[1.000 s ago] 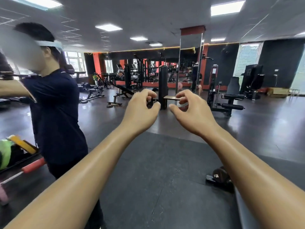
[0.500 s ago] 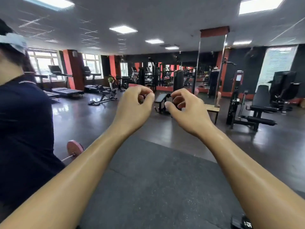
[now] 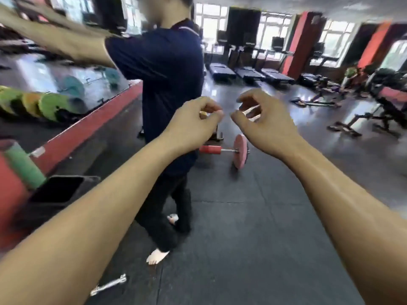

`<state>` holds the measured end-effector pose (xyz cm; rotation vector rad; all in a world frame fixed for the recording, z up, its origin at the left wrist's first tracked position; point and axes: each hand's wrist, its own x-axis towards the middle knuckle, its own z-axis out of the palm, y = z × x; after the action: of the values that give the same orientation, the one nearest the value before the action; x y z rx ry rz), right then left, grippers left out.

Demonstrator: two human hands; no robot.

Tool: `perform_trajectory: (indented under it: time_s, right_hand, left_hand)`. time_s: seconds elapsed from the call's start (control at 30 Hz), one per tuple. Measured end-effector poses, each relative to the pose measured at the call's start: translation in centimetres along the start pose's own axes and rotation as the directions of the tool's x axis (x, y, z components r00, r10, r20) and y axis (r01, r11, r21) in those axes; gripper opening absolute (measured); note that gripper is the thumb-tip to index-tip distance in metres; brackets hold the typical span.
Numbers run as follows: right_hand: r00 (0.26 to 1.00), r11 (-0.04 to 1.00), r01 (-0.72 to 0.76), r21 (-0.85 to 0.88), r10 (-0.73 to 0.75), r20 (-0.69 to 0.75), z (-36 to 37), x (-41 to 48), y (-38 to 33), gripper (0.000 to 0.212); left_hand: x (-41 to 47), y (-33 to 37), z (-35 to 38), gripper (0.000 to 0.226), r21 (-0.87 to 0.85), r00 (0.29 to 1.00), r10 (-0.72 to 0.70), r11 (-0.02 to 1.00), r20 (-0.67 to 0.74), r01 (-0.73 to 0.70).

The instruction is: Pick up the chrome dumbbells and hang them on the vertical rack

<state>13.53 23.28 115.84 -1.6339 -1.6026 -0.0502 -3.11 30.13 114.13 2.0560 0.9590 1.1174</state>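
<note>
The left hand (image 3: 193,126) and right hand (image 3: 264,126) hover curled and empty — no chrome dumbbells or rack in view — and such dumbbells are likely heavy, rigid, slick, best gripped round the middle handle.

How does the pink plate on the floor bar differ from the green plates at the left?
The pink plate is single and sits on a thin bar on the dark floor; the green plates form a row, and no bar shows. The pink plate is mid-room, the green plates at the left edge. Both are round discs standing on edge.
</note>
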Motion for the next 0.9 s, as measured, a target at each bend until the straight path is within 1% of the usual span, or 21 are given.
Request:
perform_trajectory:
  time_s: [0.1,0.2,0.3,0.37,0.43,0.5,0.6,0.7,0.77,0.9]
  right_hand:
    - [0.986,0.994,0.067,0.086,-0.079,0.145,6.1,0.2,-0.4,0.022]
    - [0.954,0.976,0.107,0.188,-0.154,0.258,13.3,-1.9,-1.8,0.023]
    - [0.904,0.957,0.107,0.271,-0.207,0.373,20.7,-5.9,-3.8,0.021]
    - [0.848,0.944,0.093,0.317,-0.242,0.471,25.5,-9.4,-5.4,0.02]
    - [0.783,0.937,0.076,0.341,-0.268,0.562,29.8,-13.1,-6.9,0.02]
    - [0.73,0.934,0.062,0.353,-0.283,0.622,33.5,-16.8,-8.4,0.018]
    - [0.666,0.936,0.044,0.35,-0.289,0.687,38.1,-21.9,-9.7,0.019]
    - [0.597,0.947,0.045,0.319,-0.281,0.752,42.2,-26.9,-9.6,0.023]
    - [0.557,0.955,0.048,0.294,-0.27,0.786,44.8,-29.9,-8.9,0.026]
    - [0.475,0.97,0.066,0.235,-0.238,0.847,49.5,-34.8,-7.3,0.033]
  left_hand:
    - [-3.0,-4.1,-2.2,0.012,0.073,0.979,-0.129,0.987,-0.156,0.142]
    - [-7.9,-8.8,-4.2,0.013,0.081,0.908,-0.291,0.941,-0.301,0.328]
    - [-14.6,-14.0,-6.1,0.011,0.06,0.802,-0.443,0.861,-0.401,0.505]
    - [-19.5,-16.9,-7.0,0.009,0.038,0.706,-0.545,0.779,-0.453,0.626]
    - [-24.4,-19.6,-7.8,0.007,0.0,0.599,-0.614,0.699,-0.514,0.715]
    - [-29.0,-21.9,-8.5,0.008,-0.064,0.494,-0.654,0.637,-0.573,0.768]
    - [-34.8,-25.5,-8.7,0.006,-0.123,0.384,-0.673,0.577,-0.632,0.808]
    - [-39.7,-29.3,-7.8,0.003,-0.139,0.318,-0.685,0.524,-0.656,0.84]
    - [-42.9,-32.0,-6.6,0.007,-0.173,0.278,-0.708,0.493,-0.649,0.853]
    - [-48.7,-37.0,-4.3,0.019,-0.274,0.165,-0.77,0.406,-0.616,0.872]
